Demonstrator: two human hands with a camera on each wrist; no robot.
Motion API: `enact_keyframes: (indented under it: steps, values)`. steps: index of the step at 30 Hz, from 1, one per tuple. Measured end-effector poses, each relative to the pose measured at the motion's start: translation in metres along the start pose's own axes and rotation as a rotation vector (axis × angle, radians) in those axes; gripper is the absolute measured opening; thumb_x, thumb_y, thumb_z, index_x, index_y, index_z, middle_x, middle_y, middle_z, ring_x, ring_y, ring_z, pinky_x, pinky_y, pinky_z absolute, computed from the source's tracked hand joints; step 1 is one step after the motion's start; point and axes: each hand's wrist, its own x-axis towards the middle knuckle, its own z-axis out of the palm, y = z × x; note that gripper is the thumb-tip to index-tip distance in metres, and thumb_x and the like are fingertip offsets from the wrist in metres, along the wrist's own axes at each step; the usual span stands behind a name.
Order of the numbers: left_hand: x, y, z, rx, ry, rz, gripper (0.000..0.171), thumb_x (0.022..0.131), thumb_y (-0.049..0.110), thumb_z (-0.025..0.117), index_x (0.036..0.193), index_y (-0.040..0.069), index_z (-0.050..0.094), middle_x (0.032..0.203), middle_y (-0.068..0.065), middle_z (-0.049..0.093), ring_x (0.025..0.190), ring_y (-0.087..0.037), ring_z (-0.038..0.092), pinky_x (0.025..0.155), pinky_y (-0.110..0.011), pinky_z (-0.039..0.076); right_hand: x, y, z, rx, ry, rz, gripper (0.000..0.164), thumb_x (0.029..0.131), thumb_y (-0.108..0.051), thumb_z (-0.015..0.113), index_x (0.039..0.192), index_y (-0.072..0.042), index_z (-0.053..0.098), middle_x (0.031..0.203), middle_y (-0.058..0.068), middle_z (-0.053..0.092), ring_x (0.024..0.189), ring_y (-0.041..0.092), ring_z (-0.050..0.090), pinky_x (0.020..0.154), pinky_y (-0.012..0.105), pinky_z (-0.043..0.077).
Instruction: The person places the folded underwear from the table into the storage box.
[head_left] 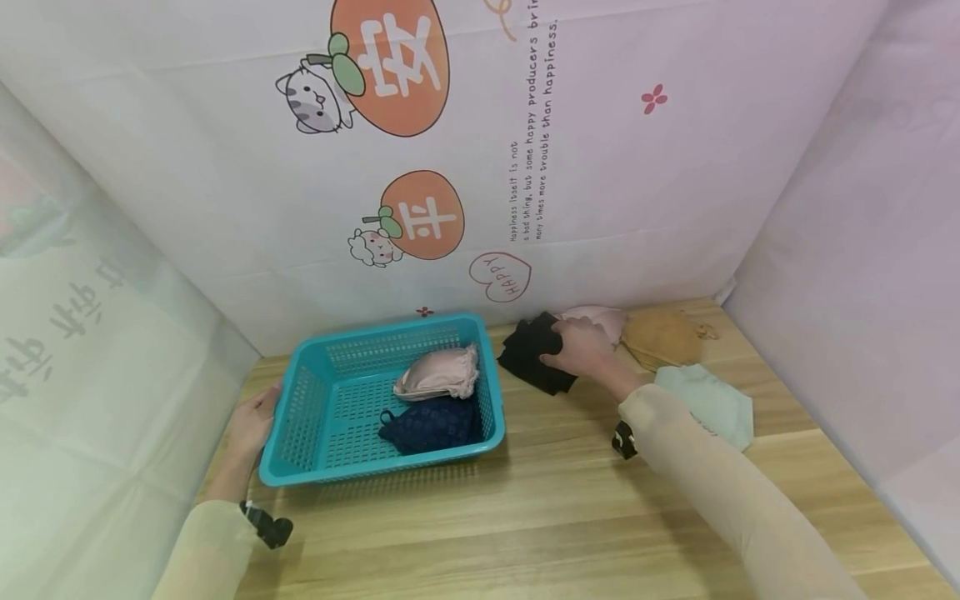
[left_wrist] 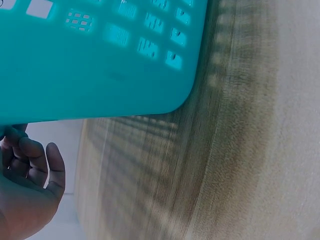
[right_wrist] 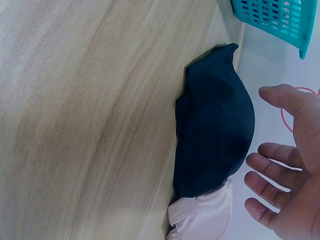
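My left hand is at the left side of a turquoise plastic basket, its curled fingers holding the rim; part of the grip is hidden. Inside the basket's right half lie a pale pink folded bra and a navy folded bra with a small strap loop. Over on the right, my right hand hovers above a black folded bra, fingers spread and relaxed. The right wrist view shows a gap between those fingers and the black bra.
Beside the black bra lie a light pink folded bra, a mustard one and a pale mint one. They rest on a wood-grain table. A printed white cloth wall stands behind, with further cloth walls on both sides.
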Motion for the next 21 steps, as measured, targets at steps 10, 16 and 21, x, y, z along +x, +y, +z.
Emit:
enact_keyframes:
  steps: [10, 16, 21]
  values:
    - [0.003, 0.0, -0.001, 0.02, 0.008, -0.001, 0.082, 0.101, 0.065, 0.031, 0.155, 0.004, 0.03, 0.159, -0.027, 0.031, 0.144, -0.049, 0.035, 0.114, -0.06, 0.039, 0.004, 0.004, 0.006, -0.024, -0.04, 0.039, 0.078, 0.082, -0.054, 0.073, 0.137, -0.001, 0.057, 0.144, 0.021, 0.054, 0.127, 0.041, 0.053, 0.102, 0.059, 0.044]
    - [0.003, 0.0, 0.0, 0.014, 0.009, 0.011, 0.078, 0.102, 0.062, 0.031, 0.154, 0.004, 0.034, 0.158, -0.027, 0.035, 0.142, -0.048, 0.039, 0.111, -0.058, 0.042, 0.003, 0.005, 0.008, -0.019, -0.062, 0.096, 0.087, 0.08, -0.059, 0.074, 0.141, 0.0, 0.052, 0.143, 0.022, 0.053, 0.128, 0.042, 0.049, 0.104, 0.065, 0.04]
    - [0.002, -0.001, -0.001, 0.025, 0.013, 0.012, 0.076, 0.103, 0.061, 0.031, 0.153, 0.004, 0.036, 0.155, -0.028, 0.038, 0.139, -0.047, 0.042, 0.108, -0.057, 0.045, 0.004, 0.004, 0.014, -0.04, -0.084, 0.136, 0.096, 0.078, -0.064, 0.072, 0.143, 0.002, 0.048, 0.143, 0.024, 0.051, 0.131, 0.043, 0.045, 0.106, 0.066, 0.035]
